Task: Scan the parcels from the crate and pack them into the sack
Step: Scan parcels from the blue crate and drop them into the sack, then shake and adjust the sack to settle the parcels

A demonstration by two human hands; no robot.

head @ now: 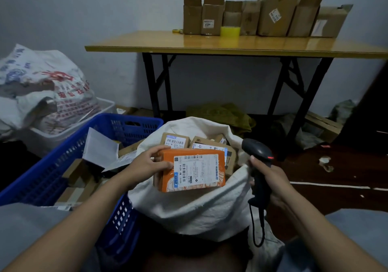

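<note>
My left hand (147, 163) grips the left end of an orange parcel (212, 177) with a white shipping label, held over the mouth of the white sack (189, 210). Inside the sack lie several brown labelled parcels (175, 141). My right hand (267, 176) holds a black barcode scanner (258, 152) by its handle at the sack's right rim, its head tilted up and to the left toward the parcels; its coiled cord hangs down. The blue crate (52, 171) stands to the left with cardboard parcels and a white envelope (100, 149) in it.
A folding table (147, 42) stands behind, carrying a row of open cardboard boxes (273, 13) and a yellow tape roll (230, 31). A printed sack (42, 91) fills a white bin at far left. Rags and scraps lie on the dark floor under the table.
</note>
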